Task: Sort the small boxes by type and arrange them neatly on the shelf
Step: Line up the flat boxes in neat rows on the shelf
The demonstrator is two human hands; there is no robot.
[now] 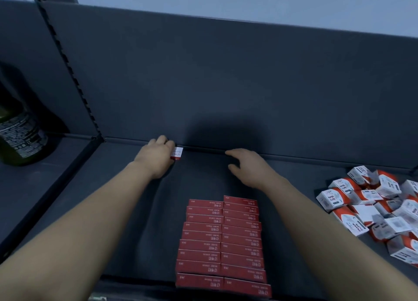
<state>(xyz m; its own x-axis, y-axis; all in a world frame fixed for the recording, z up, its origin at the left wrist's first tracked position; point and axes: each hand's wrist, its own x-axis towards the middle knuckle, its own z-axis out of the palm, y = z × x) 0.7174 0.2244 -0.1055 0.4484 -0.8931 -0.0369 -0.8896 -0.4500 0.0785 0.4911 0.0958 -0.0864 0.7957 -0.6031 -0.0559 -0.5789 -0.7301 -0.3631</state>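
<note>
My left hand [156, 156] reaches to the back of the dark shelf [135, 199] and grips a small white-and-red box [177, 153] against the rear wall. To its right my right hand [246, 167] hovers just above the shelf, fingers relaxed and spread, holding nothing. Several flat red boxes [222, 239] lie in two neat columns at the front middle of the shelf. A loose heap of white-and-red paper clip boxes [373, 203] fills the right side.
A slotted upright post [67, 67] and a divider edge bound the shelf on the left. Beyond it, a dark green bottle [20, 133] with a patterned label stands on the neighbouring shelf. The shelf's back panel [226, 86] rises behind both hands.
</note>
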